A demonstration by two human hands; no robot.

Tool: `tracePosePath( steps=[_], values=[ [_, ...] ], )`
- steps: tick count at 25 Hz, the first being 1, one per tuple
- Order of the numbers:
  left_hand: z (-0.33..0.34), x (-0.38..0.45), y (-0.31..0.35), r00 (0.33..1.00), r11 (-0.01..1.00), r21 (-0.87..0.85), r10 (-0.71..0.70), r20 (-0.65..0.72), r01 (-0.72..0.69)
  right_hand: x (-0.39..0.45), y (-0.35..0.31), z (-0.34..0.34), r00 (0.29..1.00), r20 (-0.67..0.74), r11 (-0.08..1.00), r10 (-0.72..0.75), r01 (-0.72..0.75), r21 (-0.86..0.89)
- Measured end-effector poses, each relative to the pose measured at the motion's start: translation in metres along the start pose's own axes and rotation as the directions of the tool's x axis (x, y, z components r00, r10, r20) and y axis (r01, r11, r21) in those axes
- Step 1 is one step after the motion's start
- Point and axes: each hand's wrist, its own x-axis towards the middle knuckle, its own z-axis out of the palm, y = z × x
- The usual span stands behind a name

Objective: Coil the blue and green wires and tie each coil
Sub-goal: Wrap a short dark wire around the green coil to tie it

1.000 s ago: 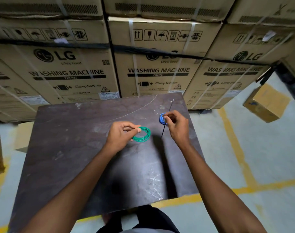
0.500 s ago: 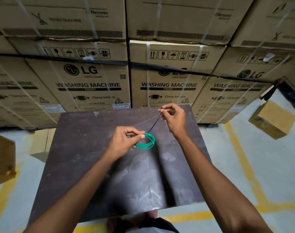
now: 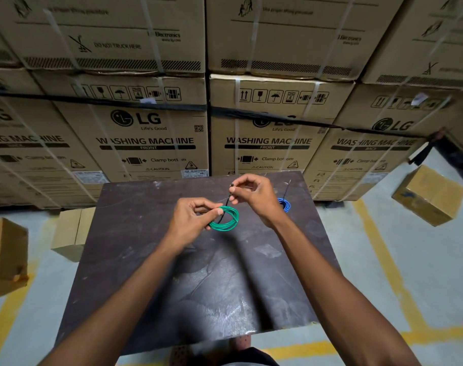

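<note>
The round green coil of thin plastic-coated wire (image 3: 224, 222) hangs just above the dark scuffed tabletop (image 3: 146, 247), pinched at its near-left edge by the left hand (image 3: 192, 220), thumb and forefinger closed on the loops. A thin black tie strand (image 3: 225, 206) crosses the coil and runs up into the right hand (image 3: 254, 195), whose fingertips pinch its upper end. The tie looks threaded but not yet cinched. Best bet: keep the left pinch tight so the loops stay bunched, and pull the strand snug before twisting. The small blue wire coil (image 3: 284, 205) lies on the table just beyond the right wrist, a dark strand rising from it. Stacked cardboard washing-machine boxes (image 3: 151, 138) stand behind.
</note>
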Motion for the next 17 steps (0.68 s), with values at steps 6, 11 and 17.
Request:
tracePosePath(
  steps=[6, 11, 17],
  values=[
    [-0.007, 0.001, 0.003, 1.000, 1.000, -0.003, -0.002, 0.004, 0.002, 0.000, -0.010, 0.004, 0.995, 0.046, 0.989, 0.084, -0.077, -0.123],
    [-0.010, -0.003, 0.008, 1.000, 0.999, -0.034, 0.011, 0.009, -0.010, 0.009, -0.012, 0.000, 0.983, -0.146, 0.993, 0.109, -0.113, -0.017],
    [-0.011, -0.003, 0.006, 1.000, 0.999, -0.026, 0.021, 0.018, -0.021, 0.009, -0.003, -0.004, 0.953, -0.174, 0.968, 0.250, -0.248, 0.034]
  ],
)
